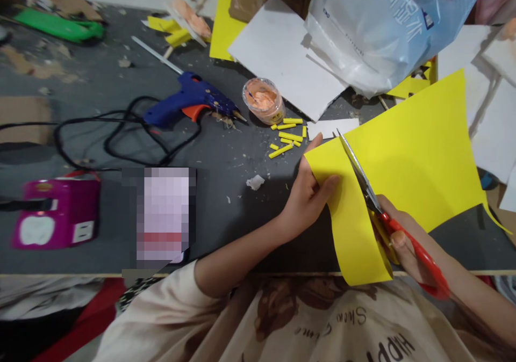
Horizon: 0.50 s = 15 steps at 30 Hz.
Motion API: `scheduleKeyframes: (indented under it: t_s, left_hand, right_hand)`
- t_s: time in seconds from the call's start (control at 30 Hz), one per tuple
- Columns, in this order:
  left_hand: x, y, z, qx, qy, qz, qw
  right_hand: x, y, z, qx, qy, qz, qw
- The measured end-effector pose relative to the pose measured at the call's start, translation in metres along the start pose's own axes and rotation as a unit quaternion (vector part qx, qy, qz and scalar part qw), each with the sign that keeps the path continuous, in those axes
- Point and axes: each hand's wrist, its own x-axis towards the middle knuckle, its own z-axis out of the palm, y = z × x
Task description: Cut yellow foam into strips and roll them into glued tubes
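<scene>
At the left end of the yellow sheet (415, 136), the left hand (308, 198) pinches the paper-like material, thumb on top and the other fingers mostly hidden behind it. The right hand (407, 249), by the sheet's near edge, is wrapped around the red handles of a pair of scissors (389, 221). One blade lies over the sheet, and the tips poke out past its far edge. Left of the blades, a strip of the sheet curves down toward the wearer's printed shirt (322, 319); the rest spreads out to their right, above the dark table (226, 147).

Just beyond the sheet's left end lie a white strip (332, 129) and, to its left, a scatter of short yellow pieces (290, 136). Behind these, an open tub (264, 101) holds a peach-coloured substance. Farther left of the sheet are a blue glue gun (173, 104), a pixelated flat object (163, 211) and a purple box (60, 211). Beyond the sheet's far edge, a plastic bag (387, 34) stands partly over a white board (282, 56).
</scene>
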Motion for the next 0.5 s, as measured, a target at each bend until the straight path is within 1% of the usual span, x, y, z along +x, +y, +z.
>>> scheduleKeyframes:
  t_s: [0.13, 0.33, 0.5]
  left_hand:
    - [0.0012, 0.0031, -0.0005, -0.011, 0.008, -0.004, 1.0]
    - [0.0039, 0.007, -0.0004, -0.071, 0.009, -0.061, 0.996]
    - [0.0053, 0.0085, -0.0001, -0.124, 0.007, -0.087, 0.988]
  right_hand:
    - [0.0028, -0.003, 0.0007, 0.012, -0.007, 0.035, 0.999]
    - [0.0053, 0.001, 0.0024, 0.034, -0.008, 0.025, 0.999]
    - [0.004, 0.0042, 0.0025, 0.052, -0.017, 0.049, 0.997]
